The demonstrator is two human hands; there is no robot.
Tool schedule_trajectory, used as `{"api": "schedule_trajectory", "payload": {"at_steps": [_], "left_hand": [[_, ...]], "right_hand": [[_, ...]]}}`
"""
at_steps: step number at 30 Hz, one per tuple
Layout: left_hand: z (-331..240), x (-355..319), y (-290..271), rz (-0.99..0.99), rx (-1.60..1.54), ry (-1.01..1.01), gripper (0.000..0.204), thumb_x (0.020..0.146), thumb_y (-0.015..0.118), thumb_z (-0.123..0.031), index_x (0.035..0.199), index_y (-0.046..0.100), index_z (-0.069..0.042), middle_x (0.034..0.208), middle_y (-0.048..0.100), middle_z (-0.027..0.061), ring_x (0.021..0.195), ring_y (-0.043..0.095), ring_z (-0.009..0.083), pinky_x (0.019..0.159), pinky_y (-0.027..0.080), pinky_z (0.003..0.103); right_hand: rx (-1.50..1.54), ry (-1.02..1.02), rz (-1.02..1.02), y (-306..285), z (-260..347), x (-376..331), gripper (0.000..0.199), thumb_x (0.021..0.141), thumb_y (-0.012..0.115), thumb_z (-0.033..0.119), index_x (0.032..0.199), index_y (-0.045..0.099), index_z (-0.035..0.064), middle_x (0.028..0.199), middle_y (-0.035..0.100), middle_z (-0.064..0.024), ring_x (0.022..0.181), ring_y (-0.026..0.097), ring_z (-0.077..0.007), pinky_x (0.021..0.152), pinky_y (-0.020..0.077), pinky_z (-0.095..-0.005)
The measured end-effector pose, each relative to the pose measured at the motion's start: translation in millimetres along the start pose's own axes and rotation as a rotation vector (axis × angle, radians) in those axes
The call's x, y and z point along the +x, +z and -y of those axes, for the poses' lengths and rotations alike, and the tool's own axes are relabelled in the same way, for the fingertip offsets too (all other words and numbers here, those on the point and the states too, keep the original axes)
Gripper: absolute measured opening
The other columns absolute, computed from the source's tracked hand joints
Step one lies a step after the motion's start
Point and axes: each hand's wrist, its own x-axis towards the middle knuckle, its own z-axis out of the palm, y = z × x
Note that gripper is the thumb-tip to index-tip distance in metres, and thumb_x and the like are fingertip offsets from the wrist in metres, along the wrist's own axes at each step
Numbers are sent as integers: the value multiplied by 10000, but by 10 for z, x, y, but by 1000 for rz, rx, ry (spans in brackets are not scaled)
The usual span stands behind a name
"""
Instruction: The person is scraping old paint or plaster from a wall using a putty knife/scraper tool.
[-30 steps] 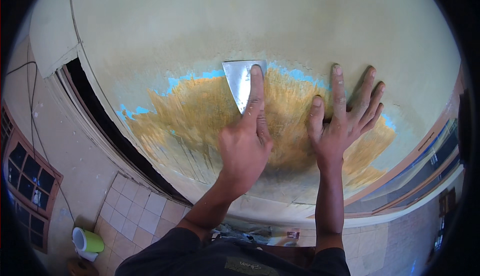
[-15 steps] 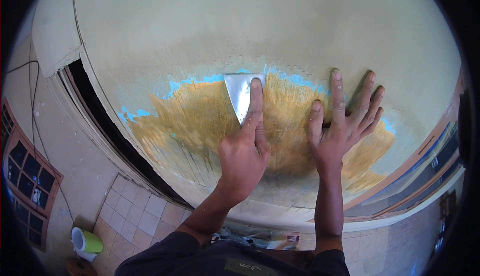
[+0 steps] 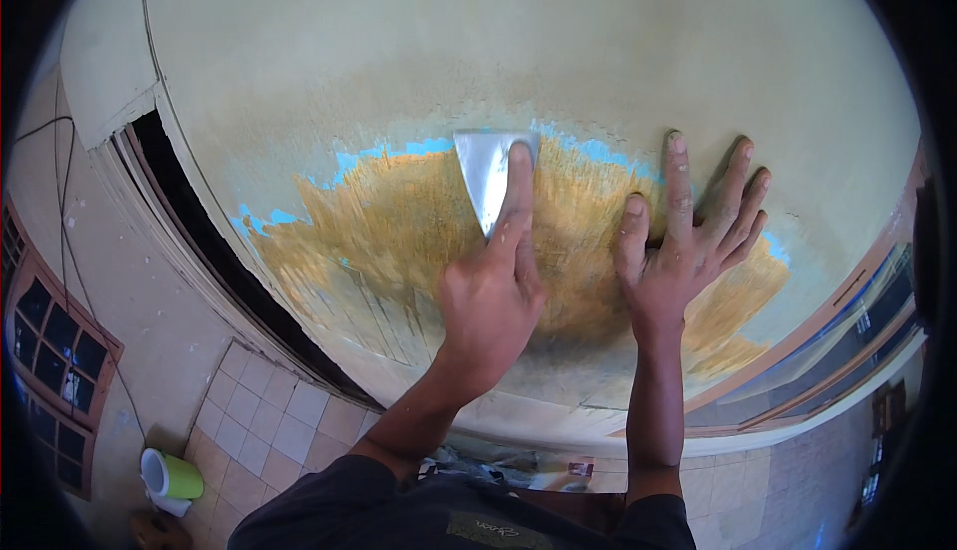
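His left hand [image 3: 490, 296] grips a metal scraper [image 3: 490, 173], forefinger pressed along the blade, handle hidden in the fist. His right hand [image 3: 688, 241] lies spread flat on the wall [image 3: 498, 41]

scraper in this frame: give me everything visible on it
The scraper has a flat, shiny metal blade, trapezoid-shaped, wide edge up, narrowing toward the left hand. It lies flat against the wall at the upper edge of the brown scraped patch, by blue paint remnants. The index finger presses along the blade; the handle is hidden in the hand. The right hand doesn't touch it.
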Motion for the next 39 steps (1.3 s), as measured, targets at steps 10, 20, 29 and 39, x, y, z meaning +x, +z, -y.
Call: {"api": "schedule_trajectory", "payload": {"at_steps": [10, 20, 29, 39], "left_hand": [[52, -34, 27, -46, 60, 34, 852, 781, 638, 124, 1560, 384, -112, 1256, 676, 154, 499, 575, 196, 517, 508, 309], [123, -69, 73, -79, 27, 57, 770, 797, 608, 149, 1518, 430, -55, 1438, 561, 115, 545, 628, 199, 536, 529, 291], [130, -62, 67, -91, 29, 52, 825, 773, 608, 154, 1538, 416, -87, 1195, 696, 163, 531, 611, 194, 532, 525, 292], [132, -20, 114, -122, 41, 69, 741, 850, 587, 108, 1538, 421, -109, 1224, 690, 163, 516, 620, 247, 535, 538, 320]], "right_hand": [[5, -4, 8, -7, -2, 8, 517, 1011, 433, 552, 1398, 626, 269, 1603, 355, -188, 1503, 245, -405, 1198, 134, -536], [26, -6, -1, 4, -18, 11, 505, 1010, 437, 547, 1393, 629, 278, 1605, 356, -174, 1510, 236, -391, 1204, 122, -535], [31, -3, 9, -13, -13, 13, 500, 1007, 446, 532, 1391, 631, 272, 1610, 344, -184, 1509, 236, -394, 1203, 121, -542], [26, -10, 1, 26, -28, 10, 498, 1012, 440, 532, 1397, 624, 275, 1607, 352, -181, 1504, 248, -396, 1201, 134, -533]]}}
